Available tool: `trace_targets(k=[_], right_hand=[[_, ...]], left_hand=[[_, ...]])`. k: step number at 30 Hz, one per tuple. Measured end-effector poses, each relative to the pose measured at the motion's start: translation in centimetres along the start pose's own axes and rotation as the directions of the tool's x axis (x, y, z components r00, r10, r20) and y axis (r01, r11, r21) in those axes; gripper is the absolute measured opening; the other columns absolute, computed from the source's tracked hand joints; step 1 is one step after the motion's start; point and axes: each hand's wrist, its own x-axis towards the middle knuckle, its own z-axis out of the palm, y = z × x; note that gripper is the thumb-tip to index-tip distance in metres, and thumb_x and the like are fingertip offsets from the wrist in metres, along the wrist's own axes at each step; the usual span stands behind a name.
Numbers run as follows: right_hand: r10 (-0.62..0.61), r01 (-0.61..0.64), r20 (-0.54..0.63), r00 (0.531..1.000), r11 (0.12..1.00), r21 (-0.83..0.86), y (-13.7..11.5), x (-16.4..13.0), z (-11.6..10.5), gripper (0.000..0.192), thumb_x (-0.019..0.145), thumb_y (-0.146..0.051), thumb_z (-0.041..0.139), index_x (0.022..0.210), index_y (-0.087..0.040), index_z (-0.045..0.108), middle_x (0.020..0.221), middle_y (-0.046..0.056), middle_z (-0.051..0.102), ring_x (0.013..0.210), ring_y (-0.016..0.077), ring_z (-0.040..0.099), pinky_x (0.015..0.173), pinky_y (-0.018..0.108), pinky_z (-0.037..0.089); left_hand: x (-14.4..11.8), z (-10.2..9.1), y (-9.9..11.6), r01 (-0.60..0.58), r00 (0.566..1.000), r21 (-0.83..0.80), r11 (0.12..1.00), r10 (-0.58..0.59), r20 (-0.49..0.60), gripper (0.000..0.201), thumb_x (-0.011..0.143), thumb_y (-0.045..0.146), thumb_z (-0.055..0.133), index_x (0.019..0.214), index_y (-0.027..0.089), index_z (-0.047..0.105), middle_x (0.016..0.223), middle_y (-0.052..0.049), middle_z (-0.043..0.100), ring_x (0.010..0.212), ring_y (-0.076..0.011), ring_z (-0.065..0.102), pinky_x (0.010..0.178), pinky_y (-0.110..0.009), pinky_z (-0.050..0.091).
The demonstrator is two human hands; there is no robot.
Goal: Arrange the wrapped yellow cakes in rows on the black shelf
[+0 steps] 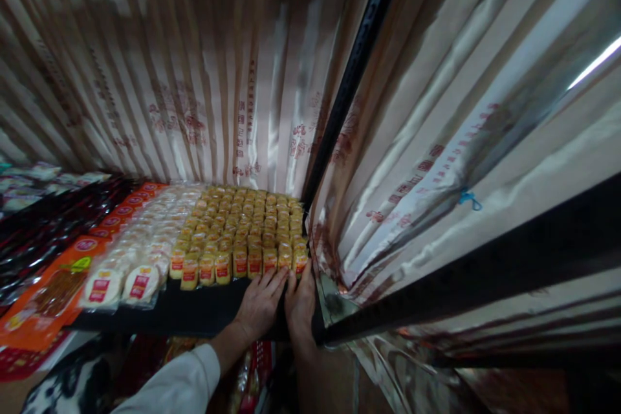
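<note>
Rows of small yellow packaged cakes (222, 265) with red labels stand close together on a dark shelf (194, 304). My left hand (262, 303) reaches in from below with fingers stretched out, its fingertips touching the front row near the right end. Beside it, my right hand (301, 304) has its fingers extended up against the last packets by the corner post. Both hands seem to rest on the packets rather than grasp one. The fingertips partly cover the lower fronts of those packets.
Left of the cakes lie clear packs of round white wafers (140, 281), orange snack packets (48, 294) and dark shiny packets (63, 213). A black post (356, 71) and black rail (460, 259) frame the right corner. Printed pale curtains (272, 77) hang behind. A red basket (262, 359) sits below.
</note>
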Motion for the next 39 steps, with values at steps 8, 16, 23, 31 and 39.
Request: trace_targets(k=[8, 16, 23, 31, 39], right_hand=[[0.007, -0.006, -0.033, 0.999, 1.000, 0.027, -0.2, 0.5, -0.2, 0.051, 0.087, -0.035, 0.026, 0.122, -0.005, 0.047, 0.122, 0.021, 0.053, 0.115, 0.0266, 0.047, 0.095, 0.044, 0.038], [0.040, -0.039, -0.014, 0.999, 0.999, 0.038, -0.5, 0.7, -0.3, 0.052, 0.085, -0.034, 0.031, 0.126, -0.005, 0.043, 0.126, 0.020, 0.049, 0.121, 0.0253, 0.042, 0.101, 0.043, 0.031], [0.034, -0.045, 0.066, 0.997, 0.986, 0.164, -1.2, 1.5, -0.6, 0.055, 0.084, -0.034, 0.033, 0.133, -0.010, 0.035, 0.135, 0.014, 0.042, 0.125, 0.0222, 0.036, 0.103, 0.040, 0.028], [-0.036, 0.026, 0.072, 0.997, 0.990, 0.139, -0.2, 1.7, -0.1, 0.052, 0.085, -0.033, 0.032, 0.130, -0.009, 0.039, 0.131, 0.016, 0.045, 0.123, 0.0224, 0.039, 0.102, 0.041, 0.030], [-0.067, 0.063, 0.051, 0.996, 0.995, 0.077, 0.4, 1.5, 0.3, 0.056, 0.084, -0.034, 0.033, 0.133, -0.008, 0.032, 0.137, 0.017, 0.037, 0.129, 0.0246, 0.030, 0.104, 0.045, 0.026]], left_hand=[[0.0, -0.2, -0.1, -0.020, 1.000, -0.048, 0.999, 0.020, -0.007, 0.047, 0.084, 0.013, 0.037, 0.130, 0.016, 0.042, 0.137, -0.004, 0.043, 0.120, -0.0227, 0.042, 0.093, -0.033, 0.038], [0.1, -0.3, -0.2, -0.002, 0.998, -0.089, 0.996, 0.007, 0.055, 0.048, 0.085, 0.016, 0.038, 0.133, 0.016, 0.038, 0.137, -0.005, 0.042, 0.122, -0.0224, 0.041, 0.096, -0.035, 0.038], [0.0, 0.1, -0.4, -0.010, 0.999, -0.099, 0.995, 0.013, 0.031, 0.048, 0.086, 0.017, 0.036, 0.134, 0.015, 0.036, 0.137, -0.005, 0.043, 0.121, -0.0219, 0.041, 0.096, -0.034, 0.038], [0.2, 0.1, -0.3, -0.010, 1.000, -0.114, 0.993, 0.011, 0.003, 0.048, 0.085, 0.018, 0.037, 0.133, 0.015, 0.037, 0.136, -0.005, 0.044, 0.122, -0.0212, 0.040, 0.097, -0.033, 0.037], [0.1, 0.2, -0.4, -0.026, 0.999, -0.137, 0.990, 0.022, -0.032, 0.050, 0.082, 0.016, 0.040, 0.132, 0.014, 0.039, 0.137, -0.005, 0.043, 0.121, -0.0216, 0.041, 0.097, -0.033, 0.038]])
